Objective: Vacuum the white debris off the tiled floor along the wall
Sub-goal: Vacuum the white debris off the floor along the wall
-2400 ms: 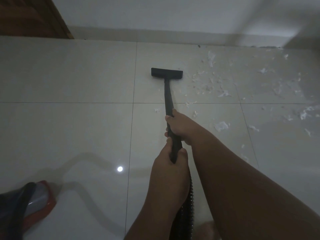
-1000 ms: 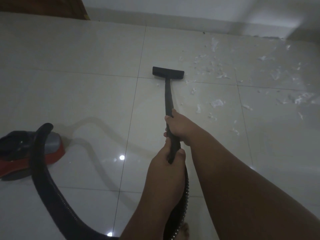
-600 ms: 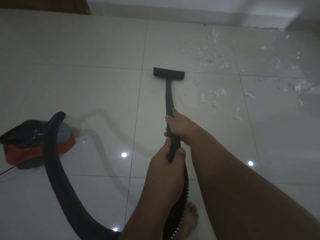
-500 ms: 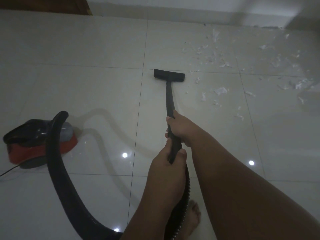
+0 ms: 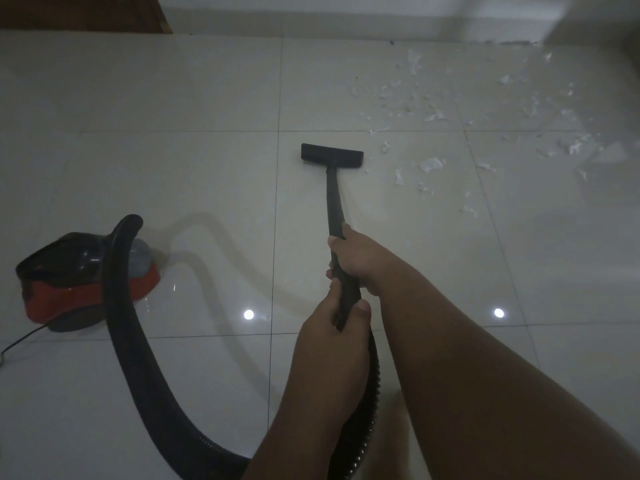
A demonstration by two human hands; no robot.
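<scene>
Glossy tiled floor, dim light. White debris lies scattered right of nozzle, up to wall. We hold wand w/ both hands: right hand forward, left hand behind, fingers of each wrapped round it. Recommend: swing nozzle right, keep flat, slow overlapping passes. Hose & canister sit left, clear of path.

I get one wide-angle view, from the person's head, facing forward and down over the tiled floor to the wall at the top edge. The forearms loom close at lower right, and the floor lies farther off.
</scene>
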